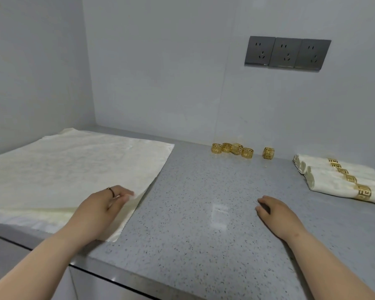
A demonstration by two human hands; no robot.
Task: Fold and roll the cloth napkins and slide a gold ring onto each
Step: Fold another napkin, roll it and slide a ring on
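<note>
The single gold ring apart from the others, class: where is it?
Head view: the single gold ring stands at the back of the counter, right of centre, between the four clustered rings and the ringed napkin rolls.

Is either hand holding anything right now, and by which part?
The left hand pinches the top cloth napkin at its near right corner. The right hand holds nothing; it rests on the counter.

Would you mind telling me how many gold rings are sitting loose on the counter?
5, all by the back wall: leftmost ring, second ring, third ring, fourth ring in a cluster, and a lone ring to their right.
</note>
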